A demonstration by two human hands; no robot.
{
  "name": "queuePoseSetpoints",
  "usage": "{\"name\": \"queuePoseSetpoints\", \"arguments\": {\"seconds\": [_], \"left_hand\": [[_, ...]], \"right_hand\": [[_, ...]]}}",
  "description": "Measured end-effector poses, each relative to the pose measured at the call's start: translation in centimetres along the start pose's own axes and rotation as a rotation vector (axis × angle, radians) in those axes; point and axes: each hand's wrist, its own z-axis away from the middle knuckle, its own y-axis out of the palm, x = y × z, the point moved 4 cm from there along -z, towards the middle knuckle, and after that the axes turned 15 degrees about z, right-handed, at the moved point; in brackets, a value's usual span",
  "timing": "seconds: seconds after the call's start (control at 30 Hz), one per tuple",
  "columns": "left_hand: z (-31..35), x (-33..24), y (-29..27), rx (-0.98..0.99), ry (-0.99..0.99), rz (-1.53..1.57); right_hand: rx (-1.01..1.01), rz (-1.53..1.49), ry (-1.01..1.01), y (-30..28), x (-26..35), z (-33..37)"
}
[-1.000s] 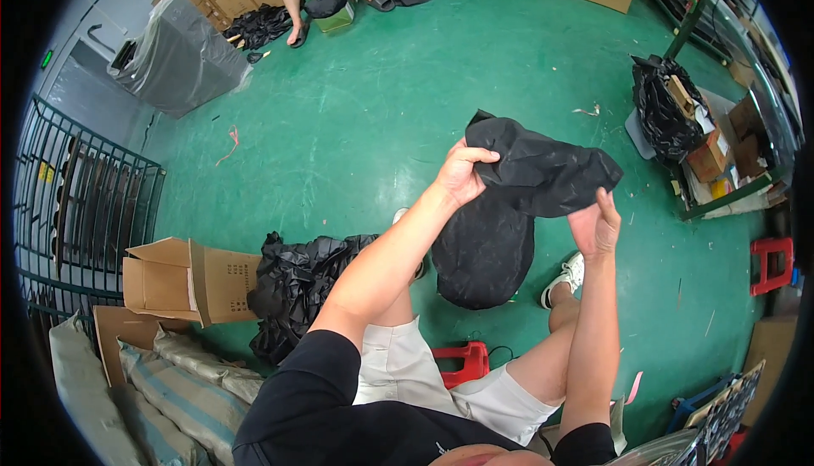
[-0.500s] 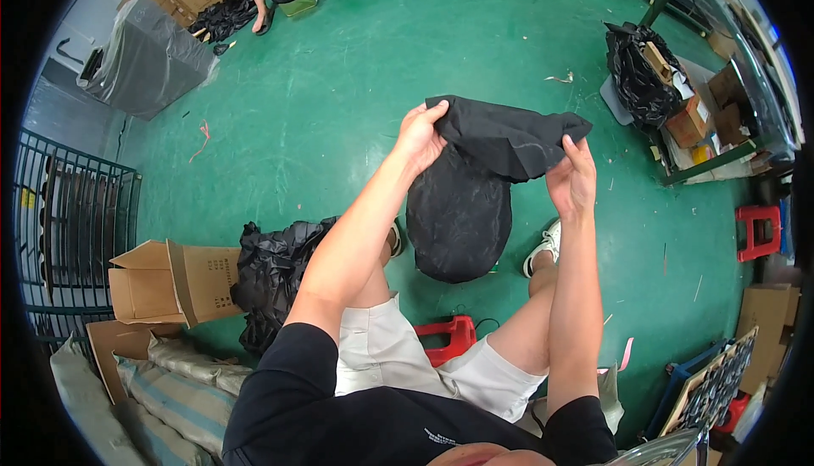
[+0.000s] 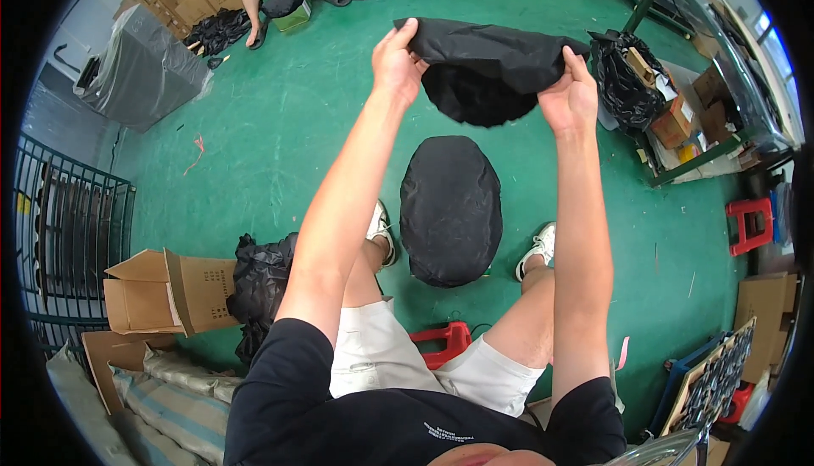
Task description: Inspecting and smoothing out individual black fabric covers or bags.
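A soft black fabric piece (image 3: 487, 52), perhaps a cover or bag, is stretched between my two hands out in front of me. My left hand (image 3: 397, 64) pinches its left end with the thumb on top. At the other end, my right hand (image 3: 570, 97) grips the edge in the same way. A rounded, darker part of the fabric hangs below, between the hands. Nearer to me, between my feet, sits an oval form topped with wrinkled black fabric (image 3: 451, 212); the held piece is apart from it. What lies under that fabric is mostly hidden.
An open cardboard box (image 3: 199, 292) and crumpled black plastic (image 3: 259, 284) lie by my left leg. A red stool (image 3: 443, 343) is between my thighs, another red stool (image 3: 749, 224) at the right. Shelving with a black bag (image 3: 626, 80) stands far right. Another person's leg (image 3: 252, 4) shows far left.
Both hands have moved the black fabric piece up and away from me, clear of the oval form. Its rounded lower part now shows. The other person's hand has left view.
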Motion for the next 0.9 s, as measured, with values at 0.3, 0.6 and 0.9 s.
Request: {"name": "queuePoseSetpoints", "arguments": {"seconds": [0.3, 0.6, 0.9], "left_hand": [[11.1, 11.3, -19.5, -0.587, 0.078, -0.172], [22.1, 17.7, -30.9, -0.796, -0.131, -0.563], [27.2, 17.9, -34.1, -0.657, -0.038, -1.204]], "right_hand": [[-0.485, 0.253, 0.143, -14.1, -19.7, 7.9], [-0.901, 0.880, 0.434, -26.4, -28.8, 21.4], [-1.073, 1.484, 0.592, -21.9, -25.2, 27.7]]}}
